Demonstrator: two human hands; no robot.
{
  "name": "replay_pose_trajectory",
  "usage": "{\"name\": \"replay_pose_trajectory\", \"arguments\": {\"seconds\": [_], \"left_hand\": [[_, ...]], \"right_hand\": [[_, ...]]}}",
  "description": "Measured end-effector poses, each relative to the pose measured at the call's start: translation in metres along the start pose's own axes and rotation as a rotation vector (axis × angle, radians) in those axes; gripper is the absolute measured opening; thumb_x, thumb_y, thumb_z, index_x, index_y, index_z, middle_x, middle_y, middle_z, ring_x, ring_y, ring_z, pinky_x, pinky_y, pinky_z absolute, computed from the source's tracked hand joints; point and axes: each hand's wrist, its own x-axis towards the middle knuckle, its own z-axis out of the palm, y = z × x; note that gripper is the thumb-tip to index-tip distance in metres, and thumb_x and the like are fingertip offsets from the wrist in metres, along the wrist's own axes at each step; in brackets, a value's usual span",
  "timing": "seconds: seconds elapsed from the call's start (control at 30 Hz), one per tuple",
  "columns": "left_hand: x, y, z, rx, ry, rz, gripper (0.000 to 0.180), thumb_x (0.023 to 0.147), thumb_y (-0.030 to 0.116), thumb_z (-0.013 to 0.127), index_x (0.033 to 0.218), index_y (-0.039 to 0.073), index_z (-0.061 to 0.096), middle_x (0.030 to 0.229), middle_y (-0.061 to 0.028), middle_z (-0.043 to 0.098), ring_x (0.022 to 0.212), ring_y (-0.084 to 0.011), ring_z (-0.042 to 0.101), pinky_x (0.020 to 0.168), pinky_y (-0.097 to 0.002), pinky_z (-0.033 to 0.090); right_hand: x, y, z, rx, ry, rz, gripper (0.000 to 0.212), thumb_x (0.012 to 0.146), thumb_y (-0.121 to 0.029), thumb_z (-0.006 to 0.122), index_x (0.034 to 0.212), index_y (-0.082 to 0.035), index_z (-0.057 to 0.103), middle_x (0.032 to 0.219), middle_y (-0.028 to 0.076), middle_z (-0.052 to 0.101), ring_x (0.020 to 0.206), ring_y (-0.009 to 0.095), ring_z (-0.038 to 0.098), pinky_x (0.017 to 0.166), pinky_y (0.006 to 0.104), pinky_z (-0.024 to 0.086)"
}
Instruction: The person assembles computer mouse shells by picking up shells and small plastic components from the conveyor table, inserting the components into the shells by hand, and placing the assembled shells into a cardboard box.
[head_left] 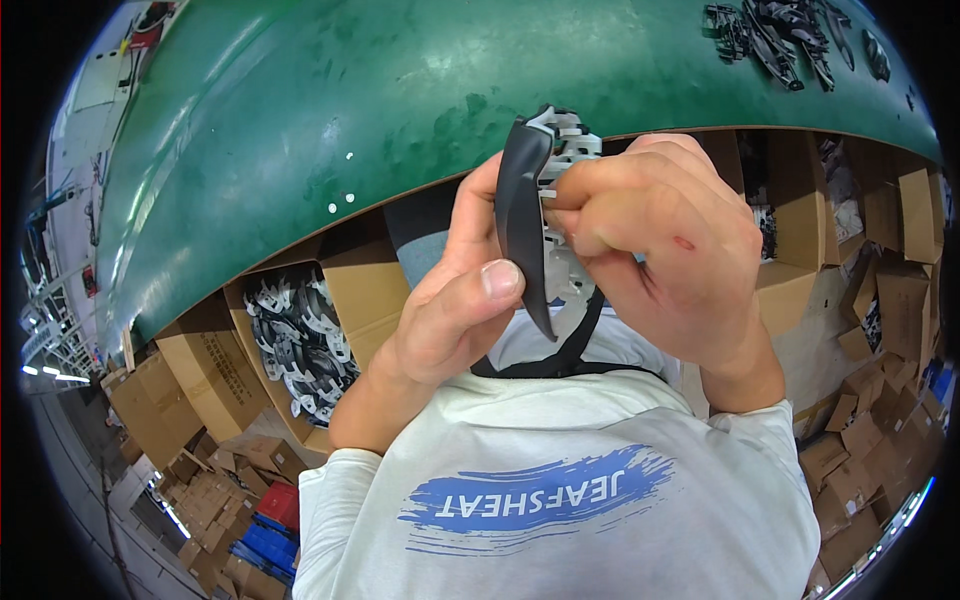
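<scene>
In front of my chest, my left hand [445,315] grips a curved black plastic shell [522,205] upright, the thumb on its lower face and fingers behind it. A white slotted plastic frame [573,146] is joined along the shell's right side, and a translucent lower piece [572,308] shows beneath. My right hand [675,235] is closed, with thumb and forefinger pinched against the white frame's inner side. Whatever lies between those fingertips is hidden.
A green worktable [400,90] curves across the far side. Several black parts [785,40] lie at its far right, and small white bits [341,201] nearer left. Below its edge, an open carton [300,340] holds black-and-white parts; more cardboard boxes [790,285] stand right.
</scene>
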Motion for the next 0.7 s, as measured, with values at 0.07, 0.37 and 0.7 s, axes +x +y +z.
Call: {"name": "replay_pose_trajectory", "arguments": {"seconds": [0.07, 0.37, 0.7], "left_hand": [[0.000, -0.003, -0.004, -0.016, 0.002, 0.015, 0.094, 0.095, 0.039, 0.063, 0.170, 0.011, 0.014, 0.161, -0.0170, 0.040, 0.152, -0.0296, 0.041, 0.124, -0.0482, 0.032], [0.001, -0.003, -0.006, -0.257, -0.008, 0.073, 0.102, 0.086, 0.037, 0.065, 0.172, 0.013, 0.016, 0.166, -0.0149, 0.038, 0.152, -0.0314, 0.042, 0.125, -0.0493, 0.033], [-0.005, -0.007, -0.007, -0.246, 0.011, 0.064, 0.112, 0.078, 0.019, 0.063, 0.173, 0.023, 0.003, 0.167, -0.0139, 0.033, 0.154, -0.0315, 0.036, 0.128, -0.0469, 0.028]], "right_hand": [[0.001, 0.000, -0.003, -0.037, -0.046, -0.012, 0.025, 0.077, 0.004, 0.084, 0.092, -0.011, 0.069, 0.095, 0.004, 0.079, 0.078, 0.023, 0.070, 0.076, 0.0371, 0.054], [-0.011, -0.007, -0.008, -0.097, 0.032, -0.096, 0.027, 0.075, -0.001, 0.087, 0.098, -0.011, 0.075, 0.115, 0.008, 0.080, 0.098, 0.028, 0.072, 0.082, 0.0384, 0.054], [-0.022, -0.037, -0.006, -0.060, -0.228, 0.138, 0.045, 0.075, -0.005, 0.085, 0.120, -0.008, 0.079, 0.123, 0.007, 0.076, 0.098, 0.026, 0.065, 0.083, 0.0355, 0.051]]}}
